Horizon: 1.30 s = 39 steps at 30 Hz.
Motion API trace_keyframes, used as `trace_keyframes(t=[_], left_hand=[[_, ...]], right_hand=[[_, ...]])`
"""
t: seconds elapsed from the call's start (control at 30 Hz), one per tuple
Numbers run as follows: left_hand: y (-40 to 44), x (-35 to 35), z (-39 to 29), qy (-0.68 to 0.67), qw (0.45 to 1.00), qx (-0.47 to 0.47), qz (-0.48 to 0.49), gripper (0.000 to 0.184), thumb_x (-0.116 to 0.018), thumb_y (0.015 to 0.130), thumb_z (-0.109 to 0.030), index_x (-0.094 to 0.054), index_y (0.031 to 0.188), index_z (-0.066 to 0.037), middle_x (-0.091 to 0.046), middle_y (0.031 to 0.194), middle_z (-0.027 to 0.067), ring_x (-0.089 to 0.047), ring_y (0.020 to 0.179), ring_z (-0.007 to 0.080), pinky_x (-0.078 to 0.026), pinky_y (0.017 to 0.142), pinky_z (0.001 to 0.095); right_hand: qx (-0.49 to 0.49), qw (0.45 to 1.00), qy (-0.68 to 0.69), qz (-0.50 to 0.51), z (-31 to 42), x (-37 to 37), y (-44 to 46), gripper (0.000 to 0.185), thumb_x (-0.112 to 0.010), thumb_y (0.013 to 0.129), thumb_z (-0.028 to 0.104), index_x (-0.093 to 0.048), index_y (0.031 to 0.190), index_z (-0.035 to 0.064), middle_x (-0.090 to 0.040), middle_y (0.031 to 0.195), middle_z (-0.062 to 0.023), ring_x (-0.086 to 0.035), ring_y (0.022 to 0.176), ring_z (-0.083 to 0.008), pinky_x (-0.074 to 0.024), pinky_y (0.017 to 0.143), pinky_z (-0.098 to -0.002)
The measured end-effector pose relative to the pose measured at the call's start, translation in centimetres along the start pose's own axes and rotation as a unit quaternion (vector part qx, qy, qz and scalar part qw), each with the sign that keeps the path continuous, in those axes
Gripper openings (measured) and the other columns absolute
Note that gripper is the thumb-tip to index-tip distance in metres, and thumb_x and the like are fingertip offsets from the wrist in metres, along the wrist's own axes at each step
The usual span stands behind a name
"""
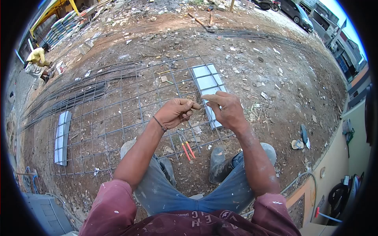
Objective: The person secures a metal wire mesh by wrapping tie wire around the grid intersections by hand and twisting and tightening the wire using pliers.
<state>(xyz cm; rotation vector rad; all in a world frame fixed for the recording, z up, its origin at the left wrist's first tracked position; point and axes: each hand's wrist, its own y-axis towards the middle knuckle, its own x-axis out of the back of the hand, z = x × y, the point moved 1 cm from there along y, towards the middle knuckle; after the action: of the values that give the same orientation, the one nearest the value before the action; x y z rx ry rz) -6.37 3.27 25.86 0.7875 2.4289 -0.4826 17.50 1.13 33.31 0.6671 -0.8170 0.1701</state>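
Observation:
My left hand (176, 113) and my right hand (225, 111) are close together over a grid of steel bars (136, 93). The left fingers are pinched on something thin that I cannot make out, perhaps wire. On the right, the index finger reaches toward the left fingertips and the other fingers are curled; what it holds, if anything, is too small to tell. Red-handled pliers (189, 151) lie on the ground between my boots. Under the grid's right part is a long pale block (207, 80), and another pale block (62, 135) lies under its left end.
Loose bars (71, 94) lie at the left and more bars (256, 34) farther back. A person (36, 62) crouches at the far left near stacked sacks (62, 29). At the right is a low wall (338, 137) with a hose (313, 177). Rubble covers the ground.

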Motion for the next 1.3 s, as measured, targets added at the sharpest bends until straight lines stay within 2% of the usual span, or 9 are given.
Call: trace_keyframes(t=[0.23, 0.37, 0.57, 0.63, 0.67, 0.83, 0.93, 1.07, 1.3], left_hand=[[0.5, 1.2, 0.3, -0.21, 0.977, 0.039, 0.022, 0.049, -0.054, 0.111, -0.031, -0.061, 0.13, 0.013, -0.059, 0.097, 0.0057, -0.05, 0.079, 0.0069, -0.048, 0.066, 0.02], [0.2, 1.1, -0.5, -0.203, 0.978, 0.006, 0.055, 0.053, -0.052, 0.112, -0.034, -0.059, 0.132, 0.015, -0.062, 0.102, 0.0073, -0.049, 0.082, 0.0077, -0.047, 0.066, 0.0206], [-0.1, 0.5, -0.8, 0.102, 0.989, -0.082, 0.073, 0.055, -0.059, 0.108, -0.036, -0.061, 0.136, 0.012, -0.067, 0.108, 0.0055, -0.051, 0.086, 0.0066, -0.047, 0.072, 0.0226], [-0.4, -0.4, -1.6, 0.126, 0.983, -0.101, 0.087, 0.043, -0.065, 0.106, -0.027, -0.065, 0.135, 0.005, -0.07, 0.099, 0.0027, -0.056, 0.086, 0.0057, -0.049, 0.074, 0.0238], [-0.7, -0.9, -2.0, 0.125, 0.983, -0.101, 0.087, 0.043, -0.065, 0.106, -0.027, -0.065, 0.135, 0.005, -0.07, 0.099, 0.0027, -0.056, 0.086, 0.0057, -0.049, 0.074, 0.0238], [-1.2, -2.5, -2.4, 0.348, 0.919, -0.184, -0.001, 0.025, -0.067, 0.102, -0.009, -0.07, 0.124, 0.002, -0.074, 0.106, 0.0059, -0.069, 0.1, 0.0118, -0.055, 0.088, 0.028], [-0.7, -1.8, -1.9, 0.403, 0.892, -0.196, -0.061, 0.024, -0.07, 0.102, -0.014, -0.072, 0.118, 0.003, -0.075, 0.097, 0.0056, -0.07, 0.094, 0.0118, -0.055, 0.087, 0.0279], [-0.3, -1.9, -1.5, 0.363, 0.897, -0.233, -0.099, 0.019, -0.068, 0.104, -0.014, -0.075, 0.11, 0.002, -0.074, 0.088, 0.0048, -0.069, 0.087, 0.0115, -0.054, 0.085, 0.0276], [0.4, -1.8, -0.7, 0.242, 0.927, -0.24, -0.158, 0.022, -0.063, 0.107, -0.017, -0.075, 0.101, 0.001, -0.071, 0.081, 0.0033, -0.063, 0.076, 0.009, -0.052, 0.077, 0.0272]], right_hand=[[0.03, 0.996, -0.06, 0.063, 1.3, -0.3, 0.1, 0.036, -0.083, 0.086, 0.018, -0.074, 0.12, 0.0138, -0.064, 0.089, -0.0079, -0.067, 0.085, -0.0285, -0.0528, 0.072, -0.0437], [0.039, 0.996, -0.048, 0.062, 0.8, -0.9, 0.5, 0.035, -0.083, 0.086, 0.019, -0.074, 0.119, 0.0126, -0.065, 0.096, -0.0072, -0.068, 0.091, -0.028, -0.0556, 0.077, -0.0418], [-0.064, 0.995, 0.074, -0.013, -0.5, -1.2, 0.8, 0.014, -0.079, 0.092, 0.016, -0.078, 0.1, 0.0041, -0.068, 0.076, -0.0065, -0.066, 0.067, -0.0207, -0.0505, 0.061, -0.0348], [-0.262, 0.923, 0.281, 0.02, -0.7, -1.3, 0.8, 0.016, -0.075, 0.096, 0.015, -0.077, 0.093, 0.0001, -0.067, 0.066, -0.005, -0.062, 0.057, -0.0148, -0.0468, 0.053, -0.0292], [-0.262, 0.923, 0.28, 0.02, -0.8, -1.3, 0.7, 0.016, -0.075, 0.096, 0.015, -0.077, 0.093, 0.0001, -0.067, 0.066, -0.005, -0.062, 0.057, -0.0148, -0.0468, 0.053, -0.0292], [-0.429, 0.739, 0.519, 0.016, -1.9, -1.9, 0.0, 0.012, -0.072, 0.099, 0.014, -0.074, 0.096, 0.0016, -0.07, 0.071, -0.0072, -0.063, 0.055, -0.0115, -0.0498, 0.051, -0.0248], [-0.461, 0.701, 0.543, 0.003, -1.6, -2.0, -0.1, 0.011, -0.069, 0.1, 0.01, -0.07, 0.106, 0.0009, -0.074, 0.08, -0.0094, -0.066, 0.056, -0.0119, -0.0521, 0.051, -0.025], [-0.431, 0.719, 0.545, 0.019, -1.3, -1.9, -0.2, 0.012, -0.068, 0.1, 0.006, -0.067, 0.111, 0.0001, -0.075, 0.088, -0.0121, -0.07, 0.062, -0.0146, -0.0568, 0.056, -0.0259], [-0.249, 0.843, 0.472, 0.063, -1.0, -2.1, 0.0, 0.021, -0.084, 0.087, 0.008, -0.074, 0.099, -0.0054, -0.077, 0.088, -0.0108, -0.074, 0.081, -0.0145, -0.0576, 0.07, -0.0259]])
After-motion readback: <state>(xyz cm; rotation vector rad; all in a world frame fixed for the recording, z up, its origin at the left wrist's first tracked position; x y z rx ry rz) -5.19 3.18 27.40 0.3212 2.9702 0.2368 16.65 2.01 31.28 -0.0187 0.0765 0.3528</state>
